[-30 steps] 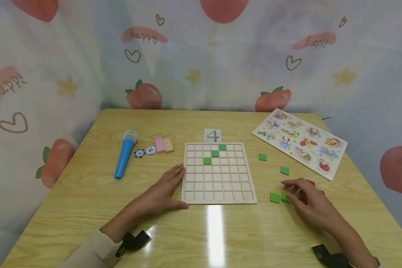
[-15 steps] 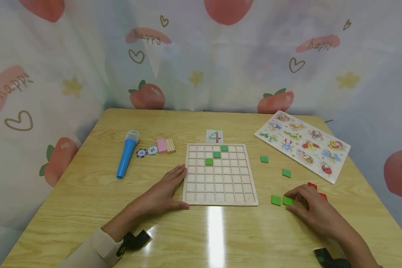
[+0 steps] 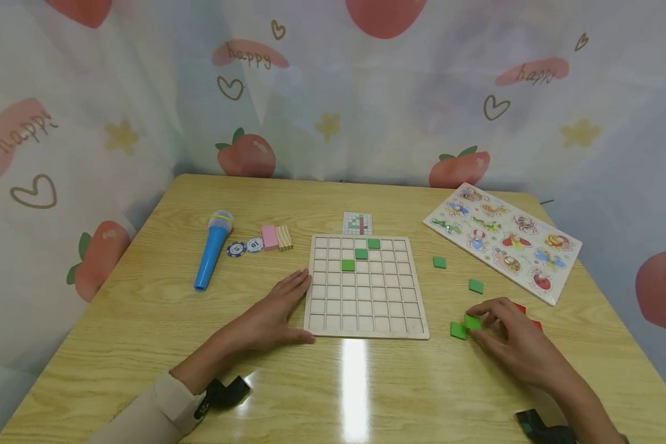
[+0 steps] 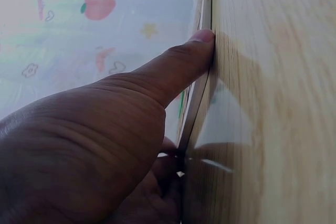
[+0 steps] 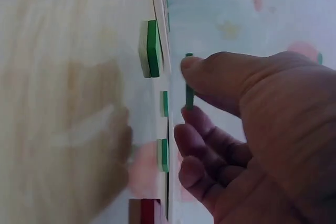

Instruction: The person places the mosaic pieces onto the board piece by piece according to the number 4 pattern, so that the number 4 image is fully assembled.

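A square wooden grid board (image 3: 367, 308) lies mid-table, with green tiles in three of its cells, on a diagonal. Along its left edge rests my left hand (image 3: 258, 322), fingers and thumb touching the side; the left wrist view shows the thumb (image 4: 178, 61) straight against that edge. My right hand (image 3: 518, 339) pinches a green square tile (image 3: 472, 321) between thumb and fingertips. In the right wrist view this tile (image 5: 189, 97) is off the table. Beside it lies another green tile (image 3: 458, 330); red tiles (image 3: 535, 324) are partly hidden behind the hand.
Two more green tiles lie farther back, one near (image 3: 476, 285) and one far (image 3: 439, 262). A picture puzzle board (image 3: 552, 290) lies back right. Behind the grid is a small pattern card (image 3: 357, 223). Leftward are a pink block (image 3: 269, 237), a wooden block (image 3: 283, 238), chips (image 3: 236, 248) and a blue microphone (image 3: 211, 256).
My right hand has closed its thumb and fingertips on one green tile and raised it, tilted, from the table. The left hand stays at the board's edge.
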A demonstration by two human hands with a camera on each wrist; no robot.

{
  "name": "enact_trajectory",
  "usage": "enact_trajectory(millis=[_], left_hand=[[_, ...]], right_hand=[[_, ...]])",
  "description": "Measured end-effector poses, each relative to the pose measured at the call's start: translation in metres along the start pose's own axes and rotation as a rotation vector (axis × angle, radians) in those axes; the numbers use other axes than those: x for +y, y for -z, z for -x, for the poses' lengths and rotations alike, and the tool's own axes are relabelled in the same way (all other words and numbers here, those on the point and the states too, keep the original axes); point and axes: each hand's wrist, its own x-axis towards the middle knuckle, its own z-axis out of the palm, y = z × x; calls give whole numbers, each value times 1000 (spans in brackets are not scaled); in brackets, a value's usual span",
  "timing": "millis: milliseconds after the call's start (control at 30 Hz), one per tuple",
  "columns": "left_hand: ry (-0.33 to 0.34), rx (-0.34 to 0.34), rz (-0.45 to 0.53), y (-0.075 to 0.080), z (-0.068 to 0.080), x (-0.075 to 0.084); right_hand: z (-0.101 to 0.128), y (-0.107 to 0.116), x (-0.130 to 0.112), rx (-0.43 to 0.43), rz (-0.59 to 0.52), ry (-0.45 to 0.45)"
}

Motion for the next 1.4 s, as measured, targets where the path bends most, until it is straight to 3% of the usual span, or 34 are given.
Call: enact_trajectory(millis=[100, 267, 433, 733, 1000, 1400], left_hand=[[0, -1, 14, 0, 0, 0], [3, -4, 30, 2, 1, 1], [-11, 1, 16, 2, 1, 1], [1, 2, 10, 3, 1, 1], [10, 4, 24, 3, 0, 1], [-16, 10, 24, 4, 1, 0]], right_hand=[[-7, 0, -11, 11, 1, 31], [-27, -3, -33, 44, 22, 155], [-54, -8, -57, 26, 3, 236], [-109, -35, -100, -131, -82, 261], [-150, -62, -133, -309, -40, 275], [-181, -86, -156, -388, 36, 324]])
